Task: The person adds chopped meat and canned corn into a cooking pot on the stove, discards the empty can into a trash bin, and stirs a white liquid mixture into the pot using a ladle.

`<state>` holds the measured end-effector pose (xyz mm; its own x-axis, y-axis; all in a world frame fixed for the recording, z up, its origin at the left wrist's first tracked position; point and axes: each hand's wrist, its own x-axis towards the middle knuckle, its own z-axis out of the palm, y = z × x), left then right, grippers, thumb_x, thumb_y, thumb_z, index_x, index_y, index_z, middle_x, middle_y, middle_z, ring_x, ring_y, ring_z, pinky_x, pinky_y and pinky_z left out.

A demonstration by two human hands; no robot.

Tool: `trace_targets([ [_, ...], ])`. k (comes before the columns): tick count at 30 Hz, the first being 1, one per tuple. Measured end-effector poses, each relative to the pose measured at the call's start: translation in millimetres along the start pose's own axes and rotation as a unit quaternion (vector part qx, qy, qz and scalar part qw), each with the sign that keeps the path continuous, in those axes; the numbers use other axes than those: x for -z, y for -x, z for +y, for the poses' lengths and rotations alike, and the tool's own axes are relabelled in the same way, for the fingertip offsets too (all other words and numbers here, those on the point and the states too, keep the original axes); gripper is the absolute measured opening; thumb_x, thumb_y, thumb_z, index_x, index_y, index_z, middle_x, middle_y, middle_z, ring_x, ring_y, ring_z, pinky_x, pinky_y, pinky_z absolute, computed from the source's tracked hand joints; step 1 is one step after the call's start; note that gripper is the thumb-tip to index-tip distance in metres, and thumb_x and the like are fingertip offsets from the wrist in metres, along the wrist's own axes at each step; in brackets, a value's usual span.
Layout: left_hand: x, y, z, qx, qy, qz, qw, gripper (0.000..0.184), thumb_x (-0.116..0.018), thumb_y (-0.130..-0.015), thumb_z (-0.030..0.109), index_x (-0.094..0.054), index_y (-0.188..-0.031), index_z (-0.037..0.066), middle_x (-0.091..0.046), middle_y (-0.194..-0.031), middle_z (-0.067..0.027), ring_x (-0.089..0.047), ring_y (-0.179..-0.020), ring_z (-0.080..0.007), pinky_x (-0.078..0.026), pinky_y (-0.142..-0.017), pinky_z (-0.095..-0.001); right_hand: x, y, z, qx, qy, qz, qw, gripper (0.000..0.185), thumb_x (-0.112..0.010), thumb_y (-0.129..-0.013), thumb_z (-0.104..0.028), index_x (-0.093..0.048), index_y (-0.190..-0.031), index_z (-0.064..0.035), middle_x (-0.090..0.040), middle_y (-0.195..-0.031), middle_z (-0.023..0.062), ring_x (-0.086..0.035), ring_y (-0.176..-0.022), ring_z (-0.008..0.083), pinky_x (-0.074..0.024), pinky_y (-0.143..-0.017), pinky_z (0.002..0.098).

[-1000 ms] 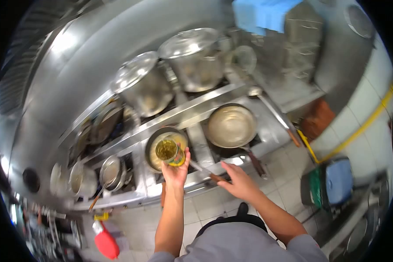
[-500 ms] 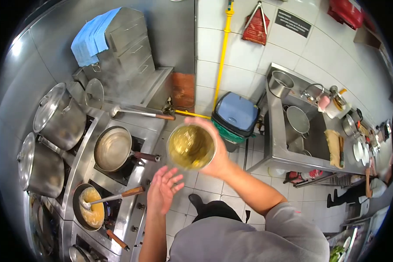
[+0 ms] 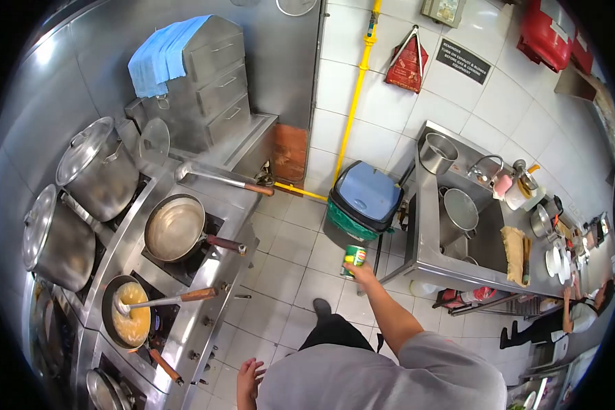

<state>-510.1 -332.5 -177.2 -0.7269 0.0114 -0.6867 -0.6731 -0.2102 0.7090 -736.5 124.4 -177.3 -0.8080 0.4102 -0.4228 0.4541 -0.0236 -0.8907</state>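
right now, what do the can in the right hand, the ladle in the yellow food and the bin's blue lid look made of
Can in the right hand: probably thin metal, judging by its cylindrical shape and green printed label. Ladle: grey metal shaft with a sheen; brown grip, likely wood. Lid: likely plastic, smooth, evenly blue, softly shiny.

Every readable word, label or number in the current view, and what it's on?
"REMINDER TURN ON EXHAUST & BLOWER BEFORE GAS & COOKING EQUIPMENT": dark wall sign.
Label on green can in right hand: too small to read.
Label on grey wall box: too small to read.
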Motion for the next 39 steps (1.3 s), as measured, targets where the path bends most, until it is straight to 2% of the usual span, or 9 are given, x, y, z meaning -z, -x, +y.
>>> trace_targets([
  [5, -13.3, -20.6, -0.7, 0.023, -0.023, 0.061, 0.998, 0.041, -0.056, -0.095, 0.033, -0.047, -0.126, 0.009, -0.061, -0.116, -0.0133, -0.062, -0.089, -0.0276, -0.05, -0.074, -0.0399, 31.4, -76.7, 34.7, -0.078, -0.061, 0.08, 0.992, 0.039, -0.082, -0.064, -0.027, -0.065, -0.093, -0.007, -0.061, -0.074, 0.0017, -0.051, -0.057, 0.0124, -0.0335, -0.044, 0.03],
  [8, -38.7, -51.3, 14.8, 0.027, -0.028, 0.084, 0.996, 0.041, -0.057, -0.094, 0.033, -0.047, -0.126, 0.009, -0.061, -0.115, -0.0133, -0.062, -0.088, -0.028, -0.051, -0.068, -0.0385, 43.9, -139.6, 16.8, -0.075, -0.101, 0.102, 0.987, 0.045, -0.082, -0.067, -0.03, -0.062, -0.102, -0.0109, -0.064, -0.087, 0.0022, -0.059, -0.075, 0.0171, -0.0429, -0.061, 0.0355],
  [10, -75.0, -59.5, 48.4, 0.065, -0.135, 0.145, 0.978, 0.047, -0.058, -0.094, 0.036, -0.053, -0.122, 0.0, -0.068, -0.102, -0.0101, -0.062, -0.094, -0.0142, -0.047, -0.078, -0.0241, 51.8, -199.8, 24.4, -0.064, -0.136, 0.097, 0.984, 0.049, -0.082, -0.066, -0.031, -0.062, -0.107, -0.0111, -0.064, -0.094, 0.0039, -0.059, -0.083, 0.0196, -0.0434, -0.071, 0.0386],
  [12, -37.5, -103.7, 8.3, 0.052, -0.224, 0.136, 0.964, 0.045, -0.06, -0.093, 0.034, -0.054, -0.122, -0.001, -0.068, -0.1, -0.01, -0.063, -0.094, -0.0149, -0.048, -0.079, -0.0254, 61.3, -235.3, 1.7, -0.092, -0.171, 0.092, 0.977, 0.061, -0.082, -0.066, -0.033, -0.059, -0.118, -0.0116, -0.062, -0.115, 0.0081, -0.056, -0.106, 0.0248, -0.0371, -0.094, 0.0484],
  [13, -22.3, -125.2, -8.7, 0.044, -0.268, 0.133, 0.953, 0.044, -0.061, -0.093, 0.033, -0.054, -0.121, -0.001, -0.068, -0.1, -0.0099, -0.063, -0.093, -0.0152, -0.048, -0.079, -0.026, 65.7, -253.3, -9.7, -0.103, -0.178, 0.094, 0.974, 0.061, -0.082, -0.066, -0.033, -0.059, -0.118, -0.0116, -0.062, -0.115, 0.0081, -0.056, -0.106, 0.0248, -0.0371, -0.094, 0.0484],
  [23, -89.0, -128.2, 57.7, 0.127, -0.305, 0.128, 0.935, 0.056, -0.06, -0.092, 0.041, -0.046, -0.133, 0.006, -0.063, -0.113, -0.0112, -0.062, -0.097, -0.0229, -0.052, -0.079, -0.0371, 84.3, -425.9, -13.7, -0.319, -0.259, 0.124, 0.903, 0.055, -0.077, -0.072, -0.041, -0.055, -0.111, -0.0102, -0.058, -0.106, 0.0075, -0.058, -0.09, 0.0231, -0.0461, -0.064, 0.0414],
  [27, -89.7, -137.1, 48.8, 0.172, -0.238, 0.14, 0.946, 0.061, -0.059, -0.091, 0.044, -0.042, -0.138, 0.008, -0.06, -0.119, -0.0118, -0.062, -0.099, -0.026, -0.054, -0.079, -0.0415, 86.6, -458.2, -13.2, -0.304, -0.207, 0.17, 0.914, 0.06, -0.079, -0.07, -0.038, -0.051, -0.116, -0.0105, -0.057, -0.106, 0.0086, -0.058, -0.09, 0.0241, -0.048, -0.064, 0.039],
  [33, -151.8, -142.4, 119.3, 0.153, -0.337, 0.13, 0.92, 0.057, -0.058, -0.092, 0.044, -0.045, -0.135, 0.008, -0.062, -0.116, -0.0117, -0.064, -0.089, -0.0251, -0.054, -0.073, -0.0365, 68.3, -463.5, 0.4, -0.211, -0.219, 0.207, 0.93, 0.072, -0.083, -0.067, -0.03, -0.042, -0.124, -0.0118, -0.055, -0.115, 0.0052, -0.055, -0.1, 0.0214, -0.0487, -0.069, 0.0408],
  [39, -150.5, -160.2, 120.9, 0.143, -0.32, 0.092, 0.932, 0.054, -0.058, -0.092, 0.044, -0.046, -0.133, 0.01, -0.062, -0.115, -0.0102, -0.064, -0.088, -0.0246, -0.054, -0.072, -0.0367, 52.5, -485.6, 17.5, -0.193, -0.192, 0.197, 0.942, 0.072, -0.082, -0.069, -0.029, -0.043, -0.124, -0.0046, -0.057, -0.109, 0.0093, -0.058, -0.092, 0.0203, -0.051, -0.059, 0.0326],
])
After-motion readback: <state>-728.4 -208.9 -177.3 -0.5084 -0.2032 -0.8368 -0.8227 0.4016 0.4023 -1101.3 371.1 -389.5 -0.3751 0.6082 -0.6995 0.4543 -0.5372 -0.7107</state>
